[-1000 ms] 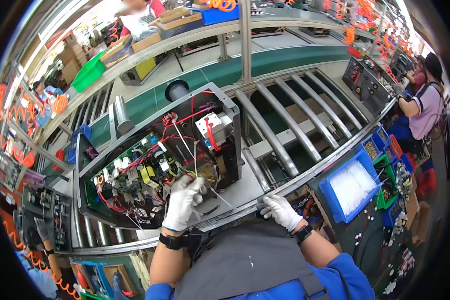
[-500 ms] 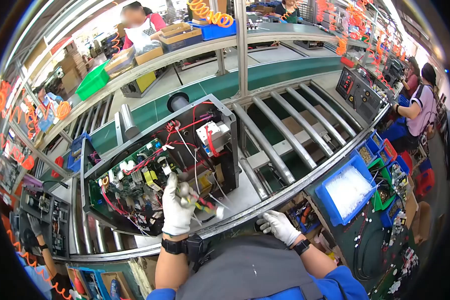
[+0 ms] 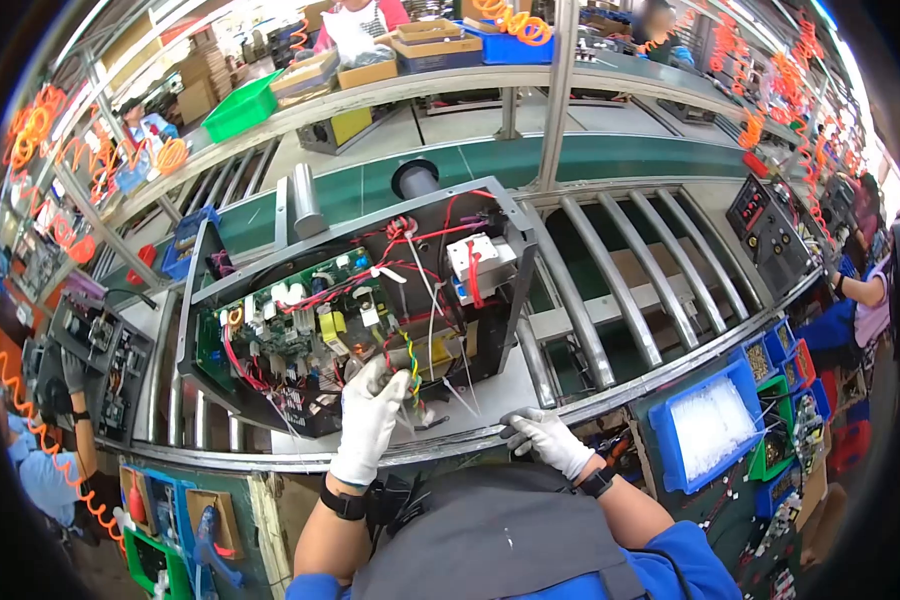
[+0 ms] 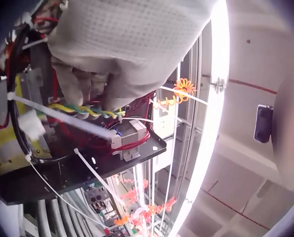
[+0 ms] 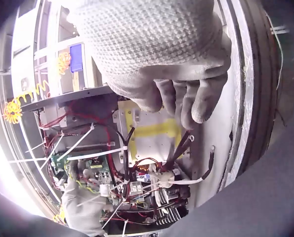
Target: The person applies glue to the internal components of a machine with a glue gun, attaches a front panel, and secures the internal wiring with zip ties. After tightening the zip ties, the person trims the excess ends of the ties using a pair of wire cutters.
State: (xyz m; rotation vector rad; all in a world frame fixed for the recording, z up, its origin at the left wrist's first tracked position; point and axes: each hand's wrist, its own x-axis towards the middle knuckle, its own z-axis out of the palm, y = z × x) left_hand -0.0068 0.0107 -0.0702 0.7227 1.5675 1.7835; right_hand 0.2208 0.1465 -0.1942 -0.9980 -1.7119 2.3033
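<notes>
My left hand [image 3: 372,410], in a white knit glove, pinches a twisted yellow-and-green wire [image 3: 411,358] above the front edge of an open electrical chassis [image 3: 363,250]. In the left wrist view the wire [image 4: 82,109] runs along the curled fingertips. Green circuit boards [image 3: 358,264], red wires and white cable ties [image 3: 432,320] fill the chassis. A pale metal block with red leads [image 3: 480,262] sits at its right end. My right hand [image 3: 552,441], gloved too, rests with loosely curled fingers at the conveyor's front rail, holding nothing.
Metal rollers [image 3: 620,290] run right of the chassis toward another unit [image 3: 768,228]. A blue bin of white pieces [image 3: 710,425] stands at front right, beside smaller parts bins. At the left, another person's hand [image 3: 74,372] touches a second open unit [image 3: 100,350].
My left hand has moved from among the wires by the cable tie and now holds the yellow-and-green wire up. The right hand stays by the rail. The head view has shifted.
</notes>
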